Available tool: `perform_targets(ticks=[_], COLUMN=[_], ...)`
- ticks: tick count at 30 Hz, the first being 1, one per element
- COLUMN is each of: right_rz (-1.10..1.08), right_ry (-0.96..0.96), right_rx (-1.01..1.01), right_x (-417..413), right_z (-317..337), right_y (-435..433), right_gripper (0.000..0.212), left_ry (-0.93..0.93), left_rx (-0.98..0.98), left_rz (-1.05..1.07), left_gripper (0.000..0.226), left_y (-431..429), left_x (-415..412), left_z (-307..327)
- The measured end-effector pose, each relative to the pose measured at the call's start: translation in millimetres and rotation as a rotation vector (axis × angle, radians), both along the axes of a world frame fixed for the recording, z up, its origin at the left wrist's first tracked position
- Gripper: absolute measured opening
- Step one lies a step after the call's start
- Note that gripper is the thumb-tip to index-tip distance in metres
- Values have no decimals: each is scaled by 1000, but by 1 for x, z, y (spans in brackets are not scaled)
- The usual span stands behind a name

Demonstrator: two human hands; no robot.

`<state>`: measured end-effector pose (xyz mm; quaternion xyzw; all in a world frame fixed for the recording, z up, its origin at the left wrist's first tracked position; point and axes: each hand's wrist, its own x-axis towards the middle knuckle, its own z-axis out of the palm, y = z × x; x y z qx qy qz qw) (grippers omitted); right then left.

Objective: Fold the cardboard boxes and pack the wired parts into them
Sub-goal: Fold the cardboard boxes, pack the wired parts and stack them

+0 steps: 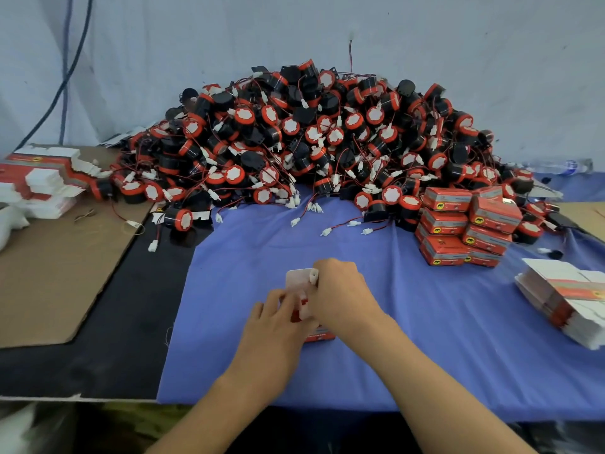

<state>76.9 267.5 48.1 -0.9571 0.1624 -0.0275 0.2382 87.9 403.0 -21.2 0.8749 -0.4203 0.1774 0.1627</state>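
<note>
Plainly, a part is going into a box [318,335] at the middle of the blue cloth [425,339] on the tabletop. The left grip [278,319] pinches the box's near side, fingers curled on a white flap. The right grip [340,290] is curled over the top of the box and hides most of it. A white connector [314,276] sticks up at its fingertips, against the raised flap [296,277]. I cannot tell whether those fingers pinch the connector or only press beside it. The part itself is out of sight, presumably inside the box.

The likely step is tucking the lead in before closing the flap.

What could go wrong:
- If the flap is shut with the connector proud of the opening, the wire gets trapped in the fold and the box will not close square.
- Forcing it would crease or tear the thin card.
- With both grips crowded on one small box, a slip could pop the bottom open and drop the part out.

The pile [311,142] of loose parts lies well behind, with trailing wires reaching onto the cloth. A snagged lead could drag several down when the next part is picked. Packed boxes [465,227] are stacked to the right by the pile's edge, and the upper ones sit askew. Flat blanks [563,296] wait further right, with more blanks [45,181] at the far left.
</note>
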Motion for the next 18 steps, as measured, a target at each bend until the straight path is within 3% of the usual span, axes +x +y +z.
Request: perform_targets(ticks=[1,4,9,12,14,18], right_rz=[-3,-14,-44,20,91,229], right_ry=[16,8,-47,-31,-20,17], right_rx=[12,2,35,27,9,-19], right_x=[3,10,8,5,2,-4], right_z=[1,-7,-24,-31,-33,-35], right_y=[3,10,13,12,9,3], right_gripper=[9,20,15,15,21,19], left_ry=[-16,-11,86,261,522,656], left_rx=[-21,-63,-85,-270,-452,-639], left_rz=[17,28,-32,-15,16,23], left_gripper=[61,53,64,59,48,50], left_y=[-1,0,4,4,4,4], left_x=[-1,-1,-2,-3,-6,-3], left_z=[-5,-12,-27,-40,-37,-47])
